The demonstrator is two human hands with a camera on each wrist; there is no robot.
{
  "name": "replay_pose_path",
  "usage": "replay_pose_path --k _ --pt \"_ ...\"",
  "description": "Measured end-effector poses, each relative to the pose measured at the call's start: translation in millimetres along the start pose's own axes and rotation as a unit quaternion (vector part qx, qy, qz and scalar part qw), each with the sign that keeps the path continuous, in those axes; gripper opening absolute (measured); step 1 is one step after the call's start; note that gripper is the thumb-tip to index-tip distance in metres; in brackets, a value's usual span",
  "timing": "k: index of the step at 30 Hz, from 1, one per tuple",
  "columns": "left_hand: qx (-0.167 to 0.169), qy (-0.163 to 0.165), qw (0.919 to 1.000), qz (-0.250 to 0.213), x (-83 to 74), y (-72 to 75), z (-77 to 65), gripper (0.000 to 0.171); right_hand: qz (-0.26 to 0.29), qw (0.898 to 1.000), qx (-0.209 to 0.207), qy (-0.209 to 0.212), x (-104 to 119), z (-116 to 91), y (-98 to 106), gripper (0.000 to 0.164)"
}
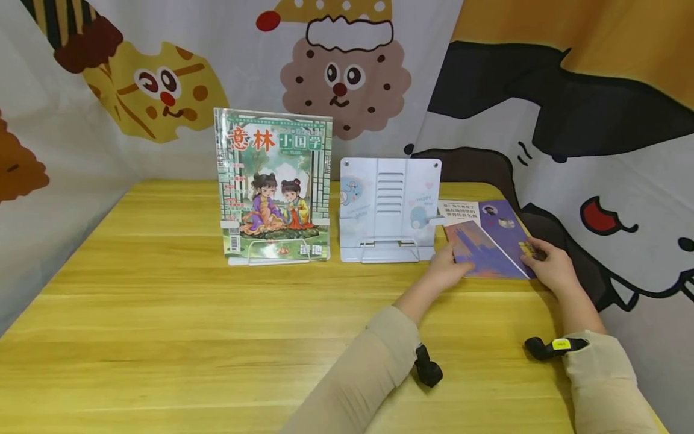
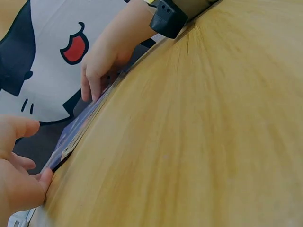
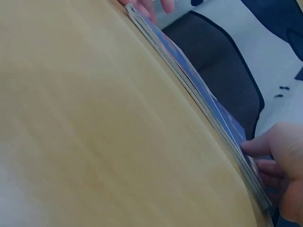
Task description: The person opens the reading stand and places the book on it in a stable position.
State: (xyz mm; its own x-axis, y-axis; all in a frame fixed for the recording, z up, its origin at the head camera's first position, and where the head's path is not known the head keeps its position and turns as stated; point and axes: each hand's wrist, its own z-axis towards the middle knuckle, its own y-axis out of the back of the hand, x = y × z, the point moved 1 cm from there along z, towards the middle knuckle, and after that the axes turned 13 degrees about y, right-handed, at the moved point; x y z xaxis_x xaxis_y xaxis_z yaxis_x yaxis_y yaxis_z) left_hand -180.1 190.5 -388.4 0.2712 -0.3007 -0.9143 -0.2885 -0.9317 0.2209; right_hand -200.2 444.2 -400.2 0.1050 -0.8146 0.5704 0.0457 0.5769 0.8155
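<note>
A purple, orange and white book (image 1: 501, 232) lies flat at the table's right side. My left hand (image 1: 447, 268) holds its front left corner, the thumb over the cover in the head view. In the left wrist view a dark gap shows under that corner. My right hand (image 1: 550, 265) grips the right edge; the right wrist view shows the thumb (image 3: 258, 145) on the cover and the other fingers curled at the side. The book's layered page edge (image 3: 199, 101) faces the right wrist camera. Left of the book stands a white bookstand (image 1: 390, 199) with nothing on it.
A green magazine (image 1: 273, 187) with two cartoon children stands upright on another stand, left of the white one. Both stand on the yellow wooden table (image 1: 217, 349). A curtain with cartoon prints (image 1: 347, 72) hangs behind and along the right side.
</note>
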Motion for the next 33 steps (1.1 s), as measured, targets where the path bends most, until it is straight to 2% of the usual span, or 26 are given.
replay_pose_path --k 4,7,12,14,17,23,28,30,33 --pt "-0.016 -0.013 0.9994 0.028 0.2 -0.6 0.7 0.060 -0.013 1.000 0.005 0.001 8.4 -2.7 1.7 0.061" --pt "-0.026 -0.024 0.9967 0.072 1.5 -0.9 1.8 0.057 -0.031 0.999 0.010 0.005 13.6 -3.6 1.8 0.060" --pt "-0.044 -0.032 0.9844 0.167 4.3 -1.2 2.2 0.061 -0.033 0.999 0.017 0.008 22.2 -3.5 -1.0 0.063" --pt "-0.047 -0.035 0.9807 0.186 5.1 -1.1 2.1 0.063 -0.029 0.999 0.022 0.004 24.9 -4.0 -1.8 0.065" --pt "-0.044 -0.041 0.9798 0.191 6.2 -1.0 2.5 0.065 -0.029 0.999 0.028 -0.007 26.4 -4.9 -1.6 0.066" --pt "-0.020 -0.060 0.9874 0.145 9.2 1.4 4.7 0.073 0.004 0.999 0.029 -0.031 23.6 -5.1 -1.5 0.066" --pt "0.012 -0.055 0.9971 0.051 13.7 5.8 5.5 0.079 0.027 0.999 0.012 -0.032 21.5 -7.6 -1.7 0.063" --pt "0.027 -0.051 0.9983 0.008 15.3 7.9 5.1 0.080 0.036 0.999 0.007 -0.035 20.3 -8.3 -1.5 0.064" --pt "0.045 -0.047 0.9975 -0.028 16.3 10.6 3.2 0.081 0.056 0.997 0.000 -0.044 16.7 -8.7 -1.5 0.065"
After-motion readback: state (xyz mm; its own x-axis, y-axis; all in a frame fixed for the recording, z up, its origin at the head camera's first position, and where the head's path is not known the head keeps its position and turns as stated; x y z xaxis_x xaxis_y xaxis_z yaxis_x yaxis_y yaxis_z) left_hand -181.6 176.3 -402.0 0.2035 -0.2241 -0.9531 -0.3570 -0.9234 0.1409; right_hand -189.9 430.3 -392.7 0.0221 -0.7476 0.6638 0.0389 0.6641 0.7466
